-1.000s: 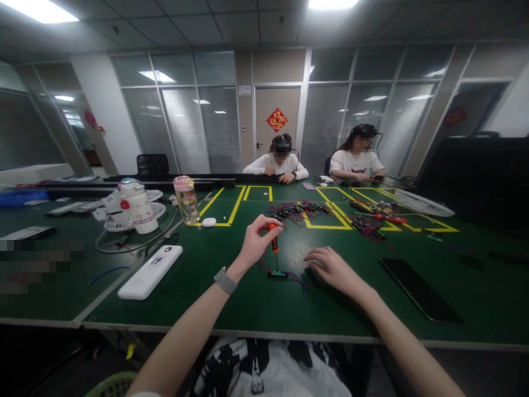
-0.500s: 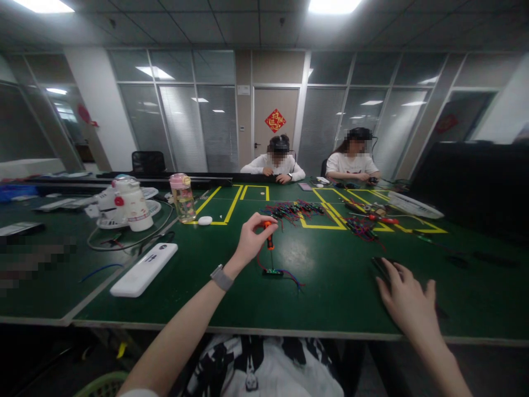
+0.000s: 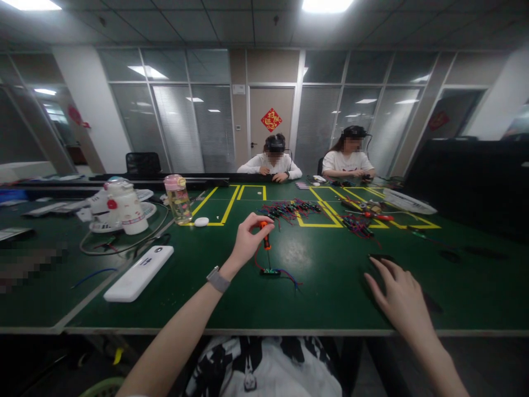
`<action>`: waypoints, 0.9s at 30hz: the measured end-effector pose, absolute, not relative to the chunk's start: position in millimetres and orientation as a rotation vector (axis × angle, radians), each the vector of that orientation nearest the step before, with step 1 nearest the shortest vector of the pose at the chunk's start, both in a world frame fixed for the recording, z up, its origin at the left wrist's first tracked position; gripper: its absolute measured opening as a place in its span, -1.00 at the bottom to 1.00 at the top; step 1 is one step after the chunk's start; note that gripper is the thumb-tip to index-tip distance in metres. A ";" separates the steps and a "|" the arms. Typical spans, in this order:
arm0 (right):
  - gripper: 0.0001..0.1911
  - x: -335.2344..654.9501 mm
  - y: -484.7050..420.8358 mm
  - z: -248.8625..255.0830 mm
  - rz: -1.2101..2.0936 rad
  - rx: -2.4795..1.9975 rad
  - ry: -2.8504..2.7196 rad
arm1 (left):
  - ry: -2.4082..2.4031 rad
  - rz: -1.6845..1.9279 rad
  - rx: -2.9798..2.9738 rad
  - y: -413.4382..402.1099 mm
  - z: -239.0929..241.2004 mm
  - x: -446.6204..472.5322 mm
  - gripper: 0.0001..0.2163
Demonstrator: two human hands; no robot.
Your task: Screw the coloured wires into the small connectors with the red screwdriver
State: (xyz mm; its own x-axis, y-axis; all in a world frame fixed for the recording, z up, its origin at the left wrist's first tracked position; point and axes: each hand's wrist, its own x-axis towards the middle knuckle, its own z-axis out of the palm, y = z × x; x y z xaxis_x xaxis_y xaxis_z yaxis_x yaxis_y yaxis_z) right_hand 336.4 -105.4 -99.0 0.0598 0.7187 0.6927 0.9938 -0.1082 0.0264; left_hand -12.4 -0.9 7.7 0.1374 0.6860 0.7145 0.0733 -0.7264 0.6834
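Observation:
My left hand is closed round the orange handle of a small screwdriver. The screwdriver stands upright with its tip on a small green terminal block that has red and blue wires. My right hand lies flat, fingers spread, on a black phone at the right of the green table. The phone is mostly hidden under that hand.
A white power bank, a pink-capped bottle, a white jug and cables lie to the left. Piles of wired connectors and a red-handled tool sit further back. Two people sit at the far side.
My right hand left the terminal block and swung right onto the black phone. My left hand kept the screwdriver upright on the block.

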 end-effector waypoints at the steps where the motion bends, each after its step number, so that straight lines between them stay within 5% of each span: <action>1: -0.47 333.9 -107.3 -99.5 -0.738 -1.821 -1.772 | 0.732 1.627 1.926 -1.0 7.7 -12.5 -0.91; 10: -0.52 320.9 -116.5 -106.4 -0.568 -1.726 -1.962 | 0.748 1.632 1.921 -0.8 7.3 -13.2 -0.91; 27: -0.41 299.7 -125.2 -95.0 -0.633 -2.372 -1.614 | 0.751 1.628 1.939 2.7 3.7 -14.7 -0.90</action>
